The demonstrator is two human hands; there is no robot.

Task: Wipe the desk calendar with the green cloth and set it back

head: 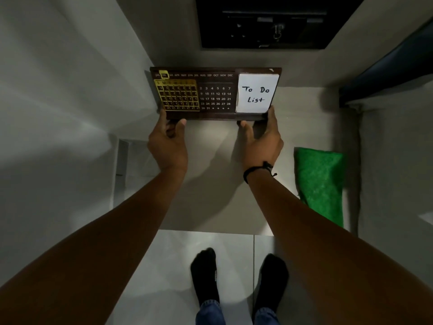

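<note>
The desk calendar (216, 95) is a dark brown board with month names, date numbers, a gold sliding frame at its left and a white "To Do List" note pad at its right. It stands upright at the back of the pale counter (210, 174). My left hand (168, 141) grips its lower left corner. My right hand (262, 139) grips its lower right corner, below the note pad. The green cloth (321, 181) lies folded on the counter to the right of my right forearm, touched by neither hand.
A black panel with a key (276, 22) hangs on the wall behind the calendar. White walls close in on the left and right. A dark blue edge (386, 66) runs at the upper right. My feet in black socks (239, 277) stand on the tiled floor.
</note>
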